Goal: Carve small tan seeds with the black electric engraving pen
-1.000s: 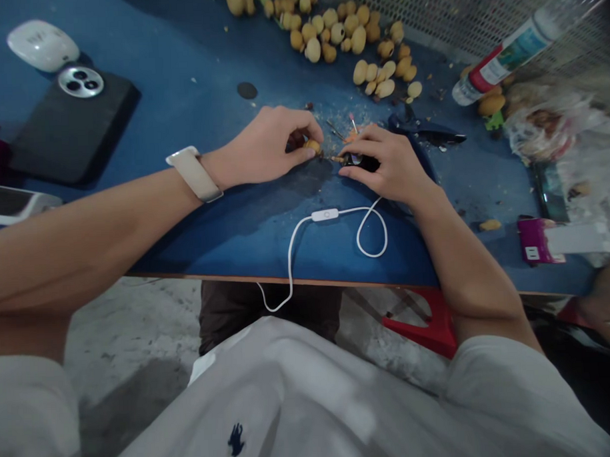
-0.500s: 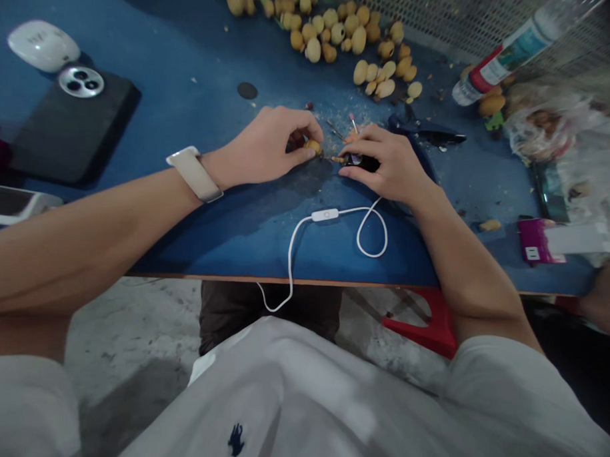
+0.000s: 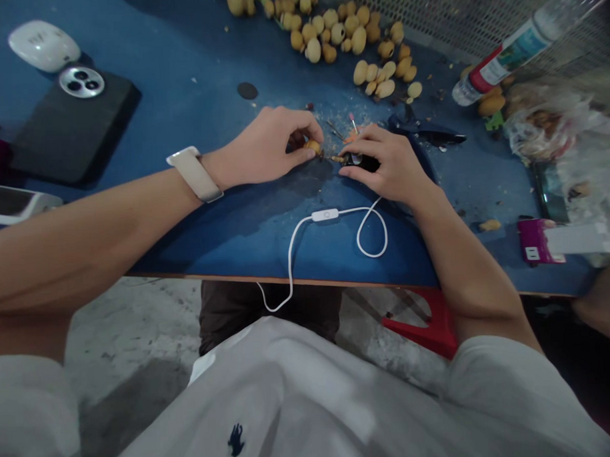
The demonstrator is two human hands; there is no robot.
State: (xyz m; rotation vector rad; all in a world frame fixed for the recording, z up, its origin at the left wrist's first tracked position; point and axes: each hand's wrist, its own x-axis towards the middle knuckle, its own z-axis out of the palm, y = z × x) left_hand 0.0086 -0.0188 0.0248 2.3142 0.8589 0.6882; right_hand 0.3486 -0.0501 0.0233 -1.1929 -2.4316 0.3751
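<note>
My left hand [image 3: 275,144] pinches a small yellow-brown piece [image 3: 313,147] between thumb and fingers. Facing it from the right, my right hand [image 3: 390,160] is wrapped round a black handheld tool [image 3: 363,161], whose thin tip points left at the piece. Whether tip and piece touch is too small to tell. A white cable [image 3: 290,252] with an inline switch [image 3: 325,215] loops on the blue table [image 3: 210,232] below my right hand. Pale crumbs and thin bits with coloured ends lie just beyond both hands.
Yellow-brown fruits [image 3: 331,31] lie along the back. A phone [image 3: 76,123] and white case [image 3: 43,45] are at left. At right are a bottle [image 3: 509,58], plastic bag [image 3: 546,117], purple box [image 3: 540,241] and another person's limb [image 3: 608,301]. A red stool [image 3: 436,324] stands below.
</note>
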